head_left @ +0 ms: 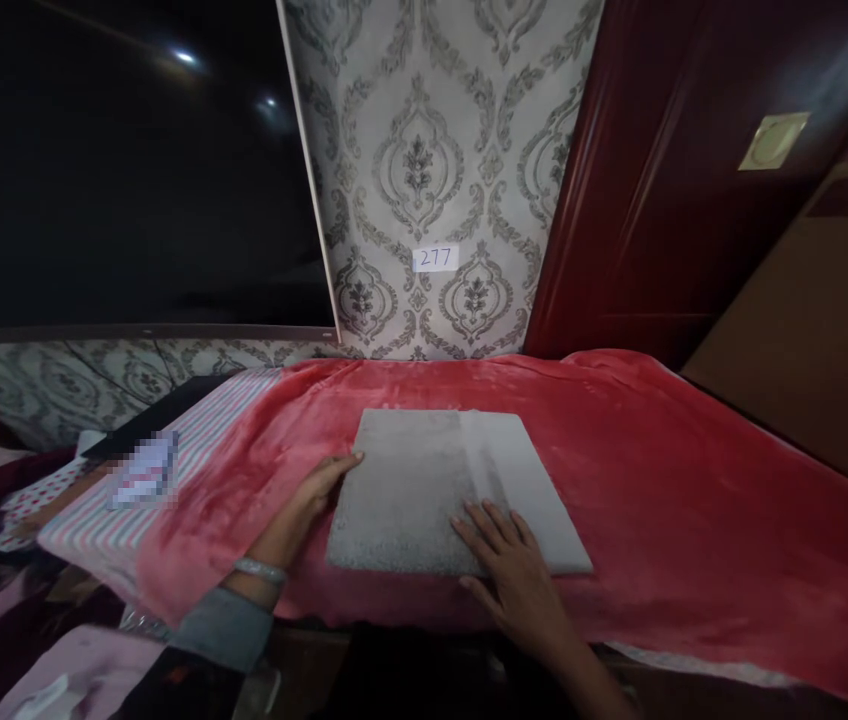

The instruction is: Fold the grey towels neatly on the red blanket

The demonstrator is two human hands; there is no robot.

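A flat grey rectangular panel (409,490) lies on a red plush blanket (641,480). Most of its face is mottled grey; a paler, smoother band runs down its right side, and its exact kind is unclear. At the panel's left edge is my left hand (323,482), thumb along the top and the other fingers partly hidden by the edge. My right hand (506,565) rests palm down with fingers spread over the lower part, near where the grey meets the paler band.
A striped cloth (221,425) shows at the left, with a blurred-out item (143,470) on it. Behind stand a large dark television (131,180) and a patterned wall with a "277" label (436,258). A brown board (814,330) leans at the right.
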